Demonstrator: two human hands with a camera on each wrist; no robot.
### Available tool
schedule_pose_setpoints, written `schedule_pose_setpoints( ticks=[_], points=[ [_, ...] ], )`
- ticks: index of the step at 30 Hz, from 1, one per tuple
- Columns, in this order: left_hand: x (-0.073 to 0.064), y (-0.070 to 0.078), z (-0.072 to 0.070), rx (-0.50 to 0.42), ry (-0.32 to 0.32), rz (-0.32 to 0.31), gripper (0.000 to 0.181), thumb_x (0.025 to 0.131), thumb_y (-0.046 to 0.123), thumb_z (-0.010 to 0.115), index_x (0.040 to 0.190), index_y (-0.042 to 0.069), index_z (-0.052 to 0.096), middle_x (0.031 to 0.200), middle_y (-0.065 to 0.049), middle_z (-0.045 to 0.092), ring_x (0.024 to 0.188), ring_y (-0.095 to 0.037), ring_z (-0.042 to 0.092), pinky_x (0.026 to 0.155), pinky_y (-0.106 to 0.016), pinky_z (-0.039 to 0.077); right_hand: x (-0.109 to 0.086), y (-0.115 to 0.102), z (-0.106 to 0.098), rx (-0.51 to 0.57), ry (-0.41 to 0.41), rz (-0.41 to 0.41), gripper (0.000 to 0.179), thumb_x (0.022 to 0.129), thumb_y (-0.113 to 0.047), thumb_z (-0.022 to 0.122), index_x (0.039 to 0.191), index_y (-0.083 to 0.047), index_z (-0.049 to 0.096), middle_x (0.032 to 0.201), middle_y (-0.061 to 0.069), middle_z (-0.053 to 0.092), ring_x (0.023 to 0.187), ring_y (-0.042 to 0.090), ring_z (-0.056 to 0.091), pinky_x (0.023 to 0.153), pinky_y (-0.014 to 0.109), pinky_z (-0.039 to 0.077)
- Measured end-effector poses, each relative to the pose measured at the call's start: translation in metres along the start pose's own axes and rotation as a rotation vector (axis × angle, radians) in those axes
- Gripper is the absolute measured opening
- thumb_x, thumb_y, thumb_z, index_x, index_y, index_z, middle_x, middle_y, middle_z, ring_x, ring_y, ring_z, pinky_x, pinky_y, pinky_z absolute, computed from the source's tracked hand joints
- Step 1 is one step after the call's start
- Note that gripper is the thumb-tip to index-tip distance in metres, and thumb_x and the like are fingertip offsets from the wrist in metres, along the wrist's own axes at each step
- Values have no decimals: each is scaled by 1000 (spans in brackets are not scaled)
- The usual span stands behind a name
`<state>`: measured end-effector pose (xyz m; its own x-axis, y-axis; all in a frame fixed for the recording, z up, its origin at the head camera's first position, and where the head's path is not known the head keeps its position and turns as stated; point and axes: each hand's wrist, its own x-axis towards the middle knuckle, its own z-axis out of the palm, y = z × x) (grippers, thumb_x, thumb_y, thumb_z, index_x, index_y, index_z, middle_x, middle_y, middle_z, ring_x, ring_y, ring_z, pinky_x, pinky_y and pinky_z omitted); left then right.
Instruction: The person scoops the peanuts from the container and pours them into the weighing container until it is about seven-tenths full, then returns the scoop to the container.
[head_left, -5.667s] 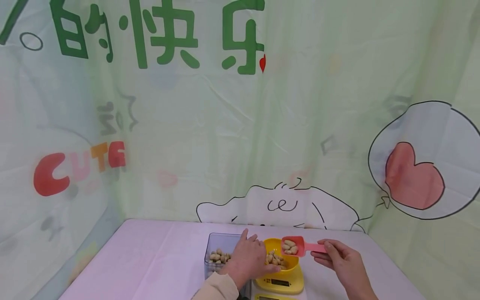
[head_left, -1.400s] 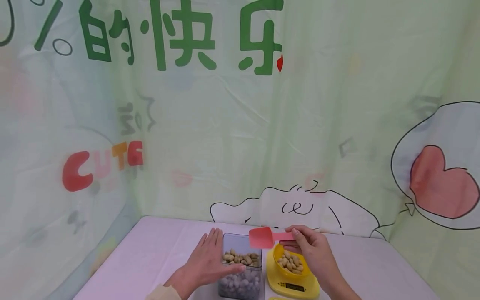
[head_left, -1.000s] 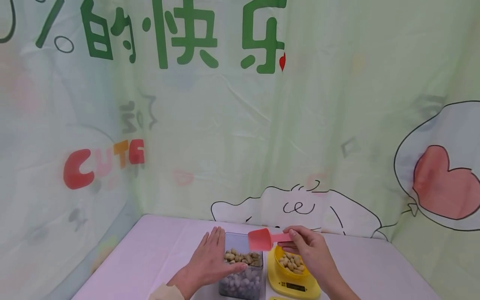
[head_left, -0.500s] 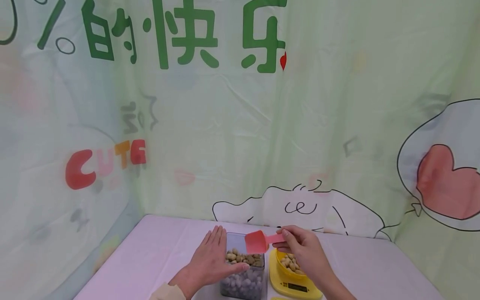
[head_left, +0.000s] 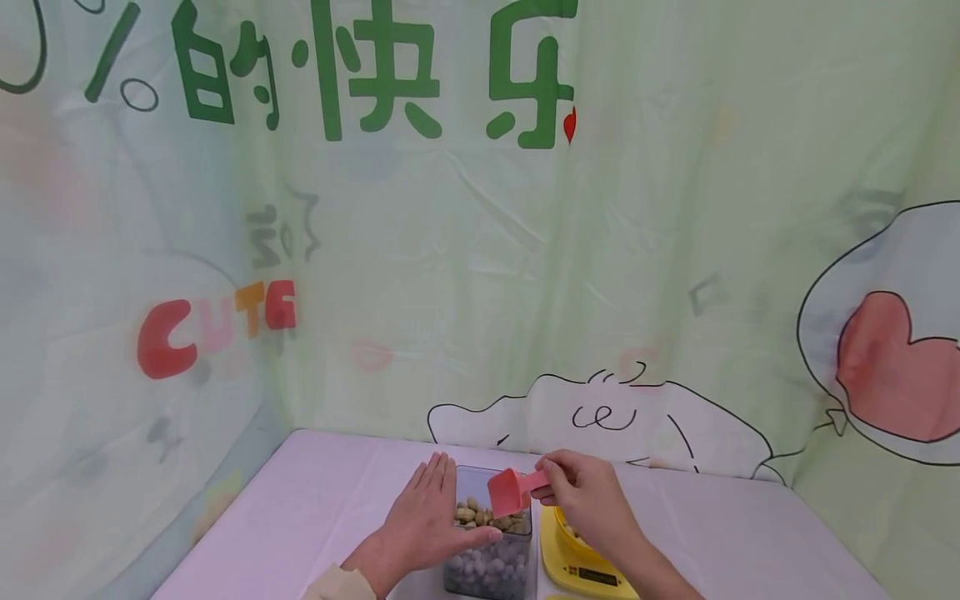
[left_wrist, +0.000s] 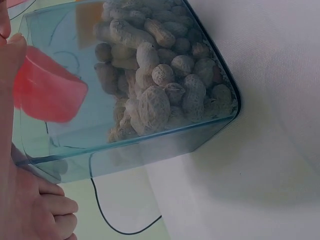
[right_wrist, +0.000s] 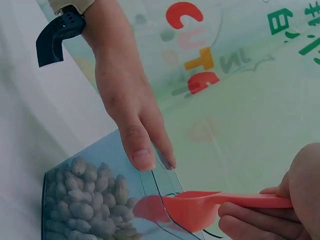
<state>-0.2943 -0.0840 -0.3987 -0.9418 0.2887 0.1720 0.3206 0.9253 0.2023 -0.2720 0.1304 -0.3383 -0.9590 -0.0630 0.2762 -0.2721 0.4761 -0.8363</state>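
A clear plastic container is part filled with peanuts in the shell. My left hand lies along its left side, fingers straight and thumb extended across the front. My right hand pinches the handle of a pinkish-red scoop between thumb and fingers. The scoop's head hangs at the container's upper opening, above the peanuts; no peanuts show in it. Behind the right hand, a yellow bowl of peanuts is partly hidden, standing on a yellow kitchen scale.
A pale pink-white tabletop carries everything. Printed fabric hangs behind and at the sides. The left wrist wears a dark strap. Part of another yellow item shows at the bottom edge, in front of the scale.
Earlier the scoop held peanuts over the bowl; now it is over the container, lower and farther left, its head tipped down. The left hand moved to the container's left side. The bowl holds more peanuts.
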Motion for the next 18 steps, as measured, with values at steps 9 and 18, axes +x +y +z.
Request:
schedule_pose_setpoints(
  ticks=[9, 18],
  points=[
    [1, 0, 1, -18, 7, 2, 121, 60, 90, 28, 141, 1, 22, 148, -14, 23, 138, -29, 17, 111, -47, 18, 4, 3, 11, -101, -36, -41, 14, 89, -6, 52, 94, -2, 65, 79, 8, 65, 62, 13, 64, 57, 21, 54],
    [1, 1, 0, 1, 1, -8, 119, 61, 89, 29, 141, 2, 22, 148, -13, 23, 138, -29, 17, 111, -47, 19, 9, 3, 20, -140, -56, -20, 15, 88, -7, 52, 93, -3, 66, 76, 7, 63, 59, 14, 61, 54, 17, 52]
  ],
)
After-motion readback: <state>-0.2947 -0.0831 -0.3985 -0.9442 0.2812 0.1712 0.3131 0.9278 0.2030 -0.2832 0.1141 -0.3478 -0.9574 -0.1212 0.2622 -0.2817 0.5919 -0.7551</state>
